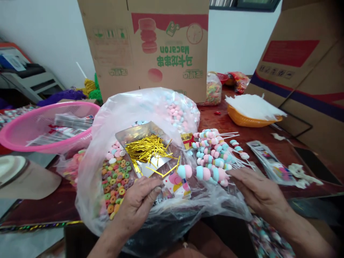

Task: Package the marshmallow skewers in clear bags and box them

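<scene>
Your left hand (141, 197) had thumb and finger pinched on the polka-dot wrapper (176, 187); your right hand (260, 188) gripped the marshmallow skewer (203, 173) by its end. Skewer was between your hands, over the clear plastic bag (223, 203).

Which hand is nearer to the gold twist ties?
Left. The left hand is just on the near side of the gold twist ties; the right hand is farther off to the right, by the marshmallow skewers.

The light is soft, the edges stretched.
</scene>
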The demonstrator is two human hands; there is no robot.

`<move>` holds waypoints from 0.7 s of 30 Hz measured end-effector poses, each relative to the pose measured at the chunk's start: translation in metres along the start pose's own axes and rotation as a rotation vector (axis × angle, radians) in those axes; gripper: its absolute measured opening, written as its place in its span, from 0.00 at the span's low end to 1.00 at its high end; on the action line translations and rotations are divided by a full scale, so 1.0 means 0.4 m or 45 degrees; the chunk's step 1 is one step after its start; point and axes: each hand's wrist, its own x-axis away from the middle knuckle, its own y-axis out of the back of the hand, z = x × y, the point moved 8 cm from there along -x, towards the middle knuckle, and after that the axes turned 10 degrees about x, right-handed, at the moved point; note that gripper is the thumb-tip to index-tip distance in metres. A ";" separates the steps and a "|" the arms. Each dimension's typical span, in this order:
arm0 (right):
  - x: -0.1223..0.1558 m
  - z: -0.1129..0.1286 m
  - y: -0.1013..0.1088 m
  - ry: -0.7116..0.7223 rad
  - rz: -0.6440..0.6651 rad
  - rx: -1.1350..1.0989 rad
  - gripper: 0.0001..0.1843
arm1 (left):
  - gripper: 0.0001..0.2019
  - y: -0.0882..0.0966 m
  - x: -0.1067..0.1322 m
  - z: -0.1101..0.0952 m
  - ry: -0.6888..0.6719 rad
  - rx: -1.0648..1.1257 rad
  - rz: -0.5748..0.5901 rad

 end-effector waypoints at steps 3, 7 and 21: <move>0.008 0.008 -0.009 0.067 0.020 -0.017 0.12 | 0.10 0.012 0.005 -0.006 -0.021 -0.009 -0.025; 0.011 -0.001 0.008 0.062 0.051 0.012 0.13 | 0.10 0.014 0.005 -0.009 -0.019 0.019 0.020; 0.026 0.012 0.018 0.185 0.106 0.059 0.17 | 0.12 -0.028 -0.017 -0.021 -0.087 -0.247 0.244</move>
